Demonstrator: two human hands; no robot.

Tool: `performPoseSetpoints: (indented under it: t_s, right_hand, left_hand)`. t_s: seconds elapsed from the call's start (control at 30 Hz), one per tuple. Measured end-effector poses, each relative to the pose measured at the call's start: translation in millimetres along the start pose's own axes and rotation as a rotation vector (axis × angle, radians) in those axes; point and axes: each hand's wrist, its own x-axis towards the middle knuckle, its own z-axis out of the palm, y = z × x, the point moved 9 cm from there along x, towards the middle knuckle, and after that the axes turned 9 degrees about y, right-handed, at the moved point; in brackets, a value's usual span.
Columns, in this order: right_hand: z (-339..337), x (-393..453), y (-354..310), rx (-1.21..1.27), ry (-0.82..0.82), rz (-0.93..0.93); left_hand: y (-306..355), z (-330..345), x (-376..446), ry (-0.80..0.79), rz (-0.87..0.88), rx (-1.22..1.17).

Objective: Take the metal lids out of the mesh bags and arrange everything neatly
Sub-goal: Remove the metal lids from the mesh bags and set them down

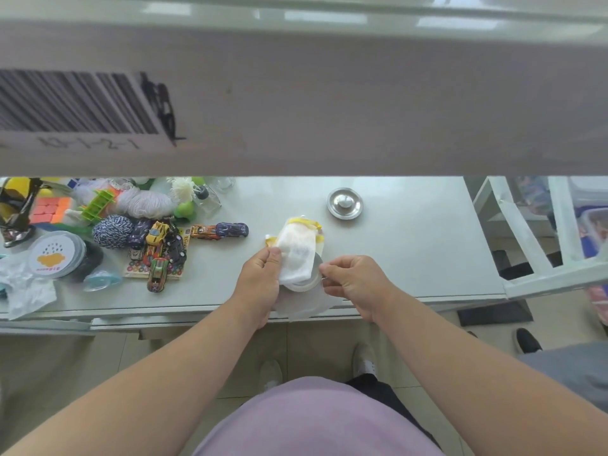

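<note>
Table (411, 251), pale grey and glossy, runs across under a big cardboard box flap with a barcode (79, 103), and its left end is crowded with a heap of small painted toy cars (158, 248), balls of yarn and a round white tin. Clear space lies to the right, where one round shiny metal lid with a centre knob (344, 203) already sits alone, well apart from the hands.

Near the front edge the person is working a white mesh bag with yellow drawstring trim (297, 250). The left hand (260, 278) is pinching the bag's side near its lower end, fingers closed on the netting. The right hand (353, 279) is curled with fingertips closed on the rim of a second round metal lid (314, 278), which pokes out from under the bag; whether it is fully free of the mesh I cannot tell.

To my eye, the clean way is to hold the netting firm with the left and draw the lid out flat and sideways, so the knob does not snag the mesh. Then it probably belongs beside the first lid, with the emptied bag laid flat near the other yellow-trimmed bag behind it.
</note>
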Motion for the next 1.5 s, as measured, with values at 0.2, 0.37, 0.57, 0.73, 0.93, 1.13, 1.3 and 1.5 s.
performPoseSetpoints:
  t_s: [0.2,0.37,0.57,0.73,0.93,1.13,1.3,1.5]
  right_hand:
    - [-31,19,6,0.068,0.165,0.019]
    - [-75,45,6,0.105,0.362,0.029]
    - [-92,69,5,0.058,0.426,0.022]
    - [-91,69,6,0.014,0.454,-0.003]
    - [-90,35,-10,-0.225,0.567,-0.101]
    - [-27,-3,-9,-0.163,0.263,-0.165]
    - [11,-14,12,0.054,0.09,-0.015]
    - [18,-14,18,0.146,0.027,0.037]
  left_hand:
    - [4,-13,10,0.042,0.067,0.004]
    - [2,-27,17,0.054,0.09,0.013]
    - [-1,-38,17,0.063,0.072,-0.005]
    - [-1,-38,17,0.044,0.076,0.002]
    - [3,-39,11,0.056,0.098,0.002]
    - [-5,-39,9,0.067,0.043,-0.038]
    - [-17,-27,4,0.016,-0.104,-0.143]
    - [-15,-15,-2,-0.042,-0.146,-0.212]
